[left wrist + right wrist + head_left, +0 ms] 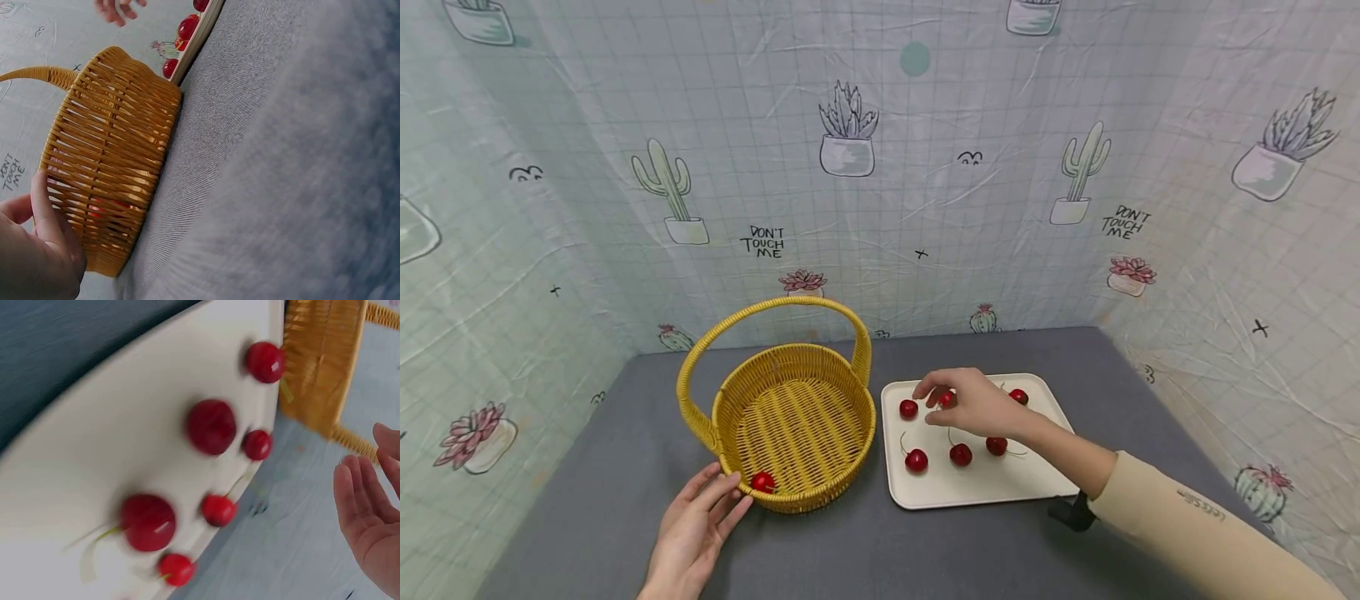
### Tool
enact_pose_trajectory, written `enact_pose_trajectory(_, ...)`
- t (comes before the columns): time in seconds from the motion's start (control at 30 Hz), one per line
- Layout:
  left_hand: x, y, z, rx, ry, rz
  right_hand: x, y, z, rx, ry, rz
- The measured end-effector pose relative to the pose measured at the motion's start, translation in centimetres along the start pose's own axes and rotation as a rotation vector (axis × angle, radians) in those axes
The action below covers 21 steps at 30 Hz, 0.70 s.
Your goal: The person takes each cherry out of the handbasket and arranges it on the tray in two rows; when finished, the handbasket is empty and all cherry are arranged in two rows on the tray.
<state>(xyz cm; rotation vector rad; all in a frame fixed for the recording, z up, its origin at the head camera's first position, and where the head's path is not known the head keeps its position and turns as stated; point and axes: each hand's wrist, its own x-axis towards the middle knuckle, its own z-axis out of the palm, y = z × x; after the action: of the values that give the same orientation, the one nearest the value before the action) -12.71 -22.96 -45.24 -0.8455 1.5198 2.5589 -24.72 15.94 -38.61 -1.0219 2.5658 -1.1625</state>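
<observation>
My left hand (692, 525) holds the near-left rim of a yellow woven basket (801, 354), which has a tall arched handle. In the left wrist view, a finger of this hand (47, 244) lies against the outer weave. Inside the basket, near those fingers, is one red cherry (763, 482). My right hand (977, 404) hovers over a white tray (925, 493) with thumb and fingers apart and nothing between them. Several stemmed cherries lie spread on the tray, among them one at the near left (916, 461) and a large one (149, 522) in the right wrist view.
The basket and the tray stand side by side on a grey cloth-covered table (850, 554), a narrow gap between them. A pale curtain (917, 192) printed with cacti encloses the back and both sides. Under the right forearm a black object (1072, 512) shows.
</observation>
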Motion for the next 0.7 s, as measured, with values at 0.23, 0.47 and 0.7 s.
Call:
enact_pose_trajectory(0.23, 0.1, 0.0, 0.0, 0.000, -0.008, -0.002, 3.1, -2.5, 2.4, 0.079, -0.106, -0.096)
enact_pose_trajectory(0.47, 0.2, -0.1, 0.0, 0.005, -0.015, -0.006, 5.4, -3.7, 4.9, 0.098, -0.104, -0.158)
enact_pose_trajectory(0.7, 0.2, -0.1, -0.1, -0.008, -0.013, -0.016, 7.6, -4.4, 7.0, 0.075, -0.173, -0.185)
